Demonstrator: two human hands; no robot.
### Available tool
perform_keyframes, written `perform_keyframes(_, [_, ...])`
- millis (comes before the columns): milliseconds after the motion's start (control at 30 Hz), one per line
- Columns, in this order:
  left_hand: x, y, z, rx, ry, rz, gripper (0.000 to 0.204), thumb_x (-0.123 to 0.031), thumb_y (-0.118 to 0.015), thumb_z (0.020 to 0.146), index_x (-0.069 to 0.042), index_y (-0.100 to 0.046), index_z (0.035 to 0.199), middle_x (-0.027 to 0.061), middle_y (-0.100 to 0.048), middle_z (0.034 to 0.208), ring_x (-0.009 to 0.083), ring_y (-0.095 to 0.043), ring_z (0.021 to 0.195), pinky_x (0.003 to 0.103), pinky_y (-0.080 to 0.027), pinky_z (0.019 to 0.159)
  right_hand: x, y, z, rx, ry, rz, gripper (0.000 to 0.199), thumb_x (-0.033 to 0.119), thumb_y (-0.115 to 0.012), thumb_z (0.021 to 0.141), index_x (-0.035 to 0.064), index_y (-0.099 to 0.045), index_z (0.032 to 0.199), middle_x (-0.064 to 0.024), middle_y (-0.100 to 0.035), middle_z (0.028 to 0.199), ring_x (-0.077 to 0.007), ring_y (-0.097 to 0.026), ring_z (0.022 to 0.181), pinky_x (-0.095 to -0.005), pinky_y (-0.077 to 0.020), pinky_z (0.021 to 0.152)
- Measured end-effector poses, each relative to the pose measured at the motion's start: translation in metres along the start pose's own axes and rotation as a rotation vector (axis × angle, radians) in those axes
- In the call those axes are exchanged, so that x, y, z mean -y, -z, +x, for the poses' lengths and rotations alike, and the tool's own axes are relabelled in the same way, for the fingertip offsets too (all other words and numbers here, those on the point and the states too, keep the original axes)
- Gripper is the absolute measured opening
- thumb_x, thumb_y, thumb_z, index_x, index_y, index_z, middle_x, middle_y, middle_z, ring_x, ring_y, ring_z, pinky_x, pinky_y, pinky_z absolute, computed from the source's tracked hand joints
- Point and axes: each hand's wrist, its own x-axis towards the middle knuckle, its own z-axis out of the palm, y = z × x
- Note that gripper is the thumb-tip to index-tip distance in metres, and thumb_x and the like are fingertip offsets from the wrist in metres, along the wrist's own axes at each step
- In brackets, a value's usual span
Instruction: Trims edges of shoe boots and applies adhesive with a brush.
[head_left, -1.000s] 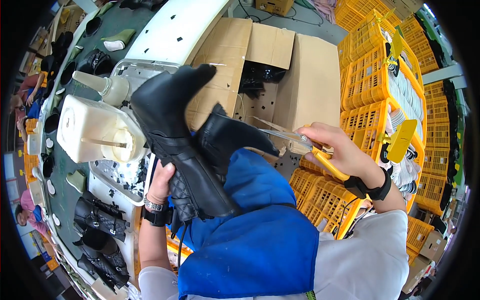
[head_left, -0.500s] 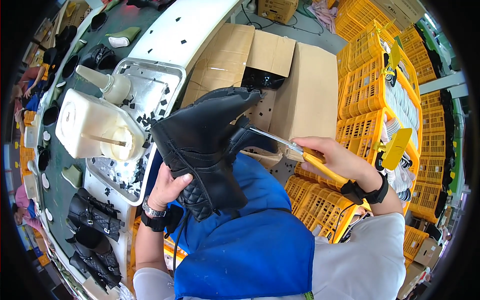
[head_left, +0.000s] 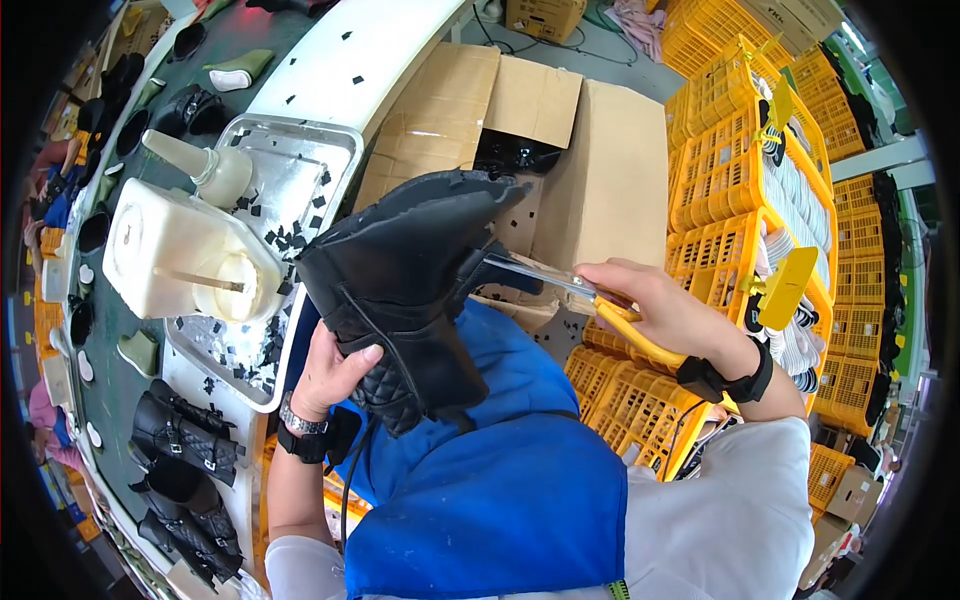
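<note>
Boot (head_left: 410, 290) between tray (head_left: 330, 140) left, crates (head_left: 740, 180) right

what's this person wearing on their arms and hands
Both hands are bare, with no gloves. The left hand has a metal-banded wristwatch at the wrist and a black strap just below it on the forearm. The right hand has a black wristband. Short white sleeves end above the elbows, so both forearms are uncovered.
</note>
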Motion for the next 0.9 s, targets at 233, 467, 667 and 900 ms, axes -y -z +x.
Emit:
perform_keyframes(233, [-0.005,0.0,0.001,0.003,-0.003,-0.013,0.051,-0.022,-0.063,0.076,0.004,-0.044,0.116,0.0098,-0.056,0.106,0.0151,-0.052,0.096,0.029,-0.041,0.086,0.004,-0.003,0.003,0.066,-0.08,0.175,0.04,0.008,-0.061,0.079,0.0025,-0.048,0.117,-0.0143,-0.059,0.092,-0.0244,-0.058,0.08,-0.0306,-0.045,0.071])
perform_keyframes(467, [-0.01,-0.001,0.002,0.018,-0.026,0.042,0.044,-0.021,-0.063,0.077,0.004,-0.049,0.109,0.0082,-0.059,0.096,0.0125,-0.054,0.086,0.026,-0.044,0.077,0.012,0.0,0.007,0.122,-0.189,0.266,0.036,0.01,-0.063,0.079,0.0029,-0.052,0.112,-0.0115,-0.058,0.084,-0.0164,-0.052,0.073,-0.0272,-0.0433,0.068])
perform_keyframes(667, [-0.01,-0.001,0.004,0.022,-0.025,0.058,0.041,-0.022,-0.064,0.076,0.004,-0.05,0.105,0.0078,-0.06,0.092,0.0117,-0.054,0.082,0.025,-0.044,0.075,0.01,-0.003,0.008,0.148,-0.192,0.264,0.037,0.013,-0.065,0.079,0.0028,-0.052,0.112,-0.0111,-0.058,0.086,-0.0146,-0.05,0.073,-0.0264,-0.0429,0.069])
perform_keyframes(900, [-0.01,-0.001,0.009,0.087,-0.069,0.146,0.033,-0.021,-0.065,0.075,0.004,-0.054,0.094,0.0072,-0.061,0.081,0.0117,-0.055,0.074,0.025,-0.045,0.069,0.006,-0.009,0.008,0.046,-0.103,0.227,0.036,0.013,-0.065,0.078,0.0027,-0.053,0.11,-0.0125,-0.06,0.08,-0.0176,-0.054,0.069,-0.0285,-0.0444,0.065])
